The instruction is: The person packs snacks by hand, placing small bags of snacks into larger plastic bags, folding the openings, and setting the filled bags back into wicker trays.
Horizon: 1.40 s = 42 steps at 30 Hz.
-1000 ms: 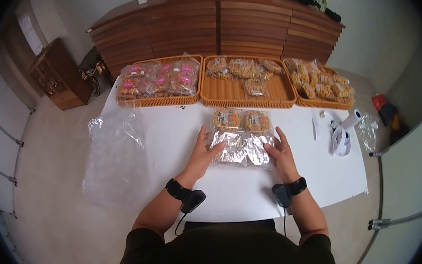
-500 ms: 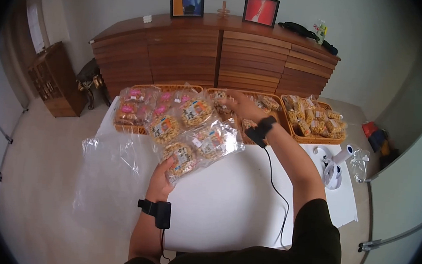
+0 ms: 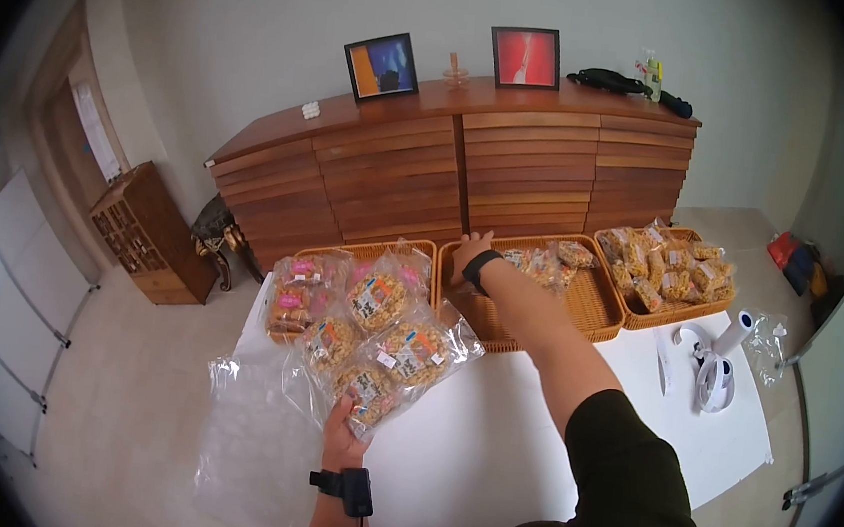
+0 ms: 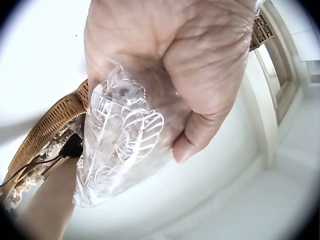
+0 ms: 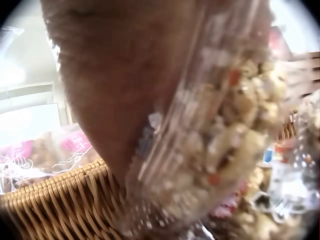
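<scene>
My left hand (image 3: 344, 439) holds a large clear plastic bag (image 3: 449, 351) by its near corner, the thumb on top of the film. Inside are several round snack packs (image 3: 412, 351) with printed labels. From the left wrist view, the bag's clear film (image 4: 125, 145) with white printed lines bunches under the palm. My right hand (image 3: 471, 255) reaches into the left end of the middle wicker basket (image 3: 588, 320). The right wrist view is blurred; there the hand grips a clear-wrapped pack (image 5: 225, 135) of pale puffed snack against its palm. Its fingertips are largely hidden.
Partly behind the bag, the left basket (image 3: 413, 250) has packs with pink labels. The right basket (image 3: 684, 314) is full of snack packs. A white tape roll (image 3: 717, 385) lies at the table's right, a clear plastic sheet (image 3: 249, 459) at its left edge.
Both hands held the bag flat on the table; then the left hand lifted it leftward and the right hand let go. The right hand has reached left into the middle basket and gripped a pack.
</scene>
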Each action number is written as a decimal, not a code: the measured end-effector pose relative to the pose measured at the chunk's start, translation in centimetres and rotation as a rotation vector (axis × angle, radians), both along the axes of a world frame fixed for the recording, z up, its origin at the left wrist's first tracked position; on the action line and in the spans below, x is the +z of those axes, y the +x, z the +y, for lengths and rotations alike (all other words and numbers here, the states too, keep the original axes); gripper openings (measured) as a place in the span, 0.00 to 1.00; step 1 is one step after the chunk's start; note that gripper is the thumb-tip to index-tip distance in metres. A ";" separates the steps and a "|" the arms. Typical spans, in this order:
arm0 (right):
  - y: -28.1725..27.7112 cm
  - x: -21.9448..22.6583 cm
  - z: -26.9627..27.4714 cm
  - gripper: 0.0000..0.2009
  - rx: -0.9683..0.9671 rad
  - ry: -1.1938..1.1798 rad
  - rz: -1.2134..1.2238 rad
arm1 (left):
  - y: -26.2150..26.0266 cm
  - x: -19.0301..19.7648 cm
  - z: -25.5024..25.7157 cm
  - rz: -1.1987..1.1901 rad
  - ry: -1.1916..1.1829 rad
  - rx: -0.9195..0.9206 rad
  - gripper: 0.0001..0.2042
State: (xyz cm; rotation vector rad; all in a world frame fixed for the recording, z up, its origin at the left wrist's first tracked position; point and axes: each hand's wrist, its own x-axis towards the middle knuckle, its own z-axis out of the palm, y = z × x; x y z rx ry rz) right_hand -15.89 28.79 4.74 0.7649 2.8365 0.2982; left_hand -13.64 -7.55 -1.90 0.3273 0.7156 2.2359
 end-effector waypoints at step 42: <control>21.0 0.3 4.1 0.29 0.186 -0.076 0.357 | -6.5 7.1 21.3 0.307 -0.576 -0.597 0.15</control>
